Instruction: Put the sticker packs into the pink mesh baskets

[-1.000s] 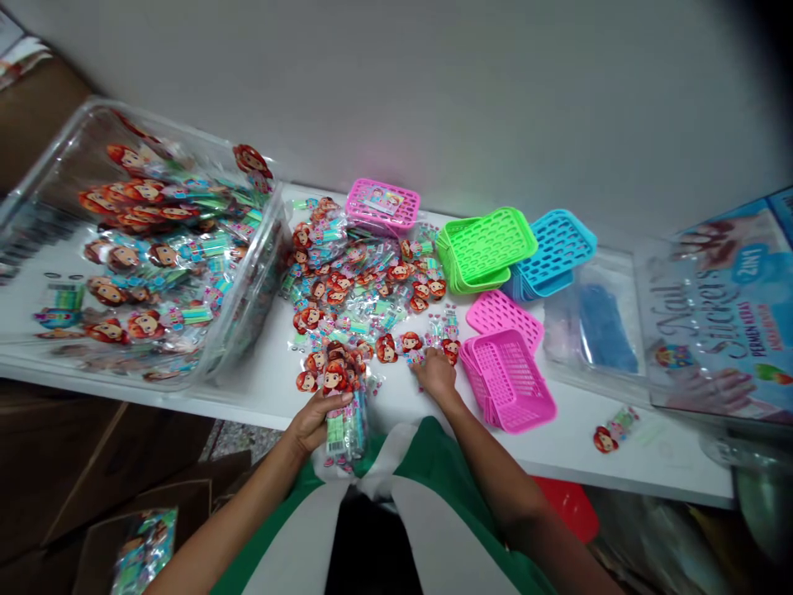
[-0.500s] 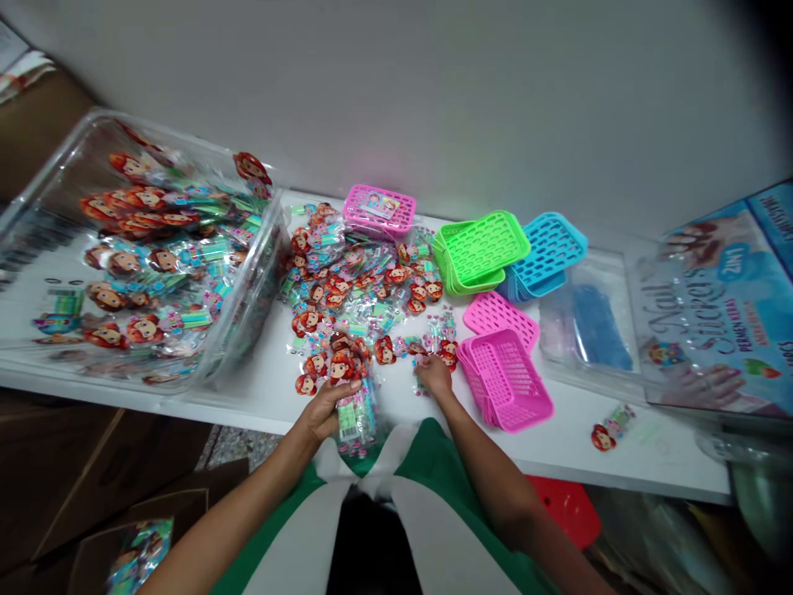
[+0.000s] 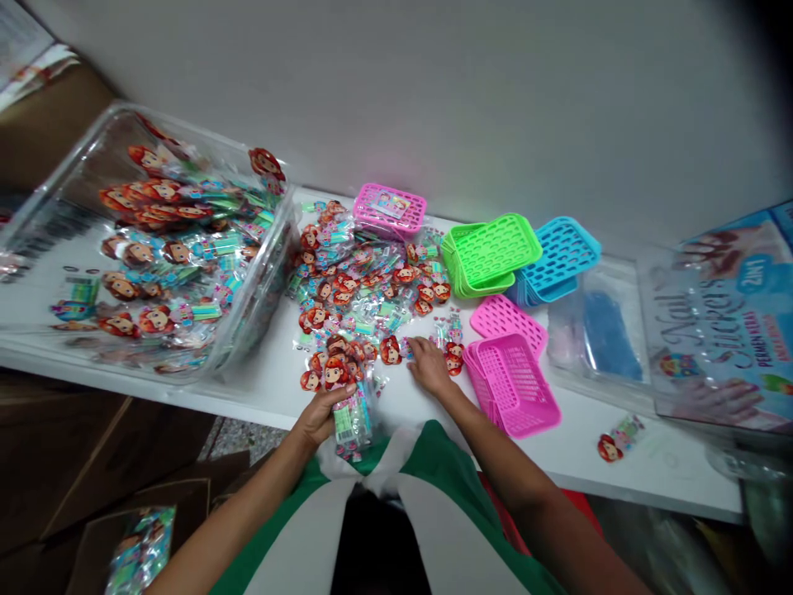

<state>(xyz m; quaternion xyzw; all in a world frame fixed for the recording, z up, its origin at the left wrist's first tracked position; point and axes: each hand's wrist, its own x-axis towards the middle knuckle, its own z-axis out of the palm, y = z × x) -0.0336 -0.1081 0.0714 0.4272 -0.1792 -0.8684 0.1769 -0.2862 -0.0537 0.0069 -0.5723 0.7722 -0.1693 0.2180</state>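
A stack of small clear packets [image 3: 352,417] with red-haired cartoon heads is gripped in my left hand [image 3: 317,417] near the table's front edge. My right hand [image 3: 429,366] is palm down over the table with its fingers stretched out. Its fingertips reach the end of a single packet [image 3: 391,350] lying flat, and they cover part of it. Just right of that hand lie a couple more packets [image 3: 454,357]. Behind both hands spreads a loose pile of the same packets [image 3: 347,285].
A large clear bin [image 3: 214,351] full of packets stands left. Pink baskets [image 3: 519,388], green baskets [image 3: 492,252] and blue baskets [image 3: 557,256] are stacked right. A wrapped pink basket [image 3: 390,208] sits behind the pile. A nail-stickers box [image 3: 731,330] stands far right, with a lone packet [image 3: 620,438] before it.
My right hand has shifted slightly left, from the packets beside the pink baskets to the single packet, and its fingers have stretched out. My left hand still holds the stack. The view has shifted slightly.
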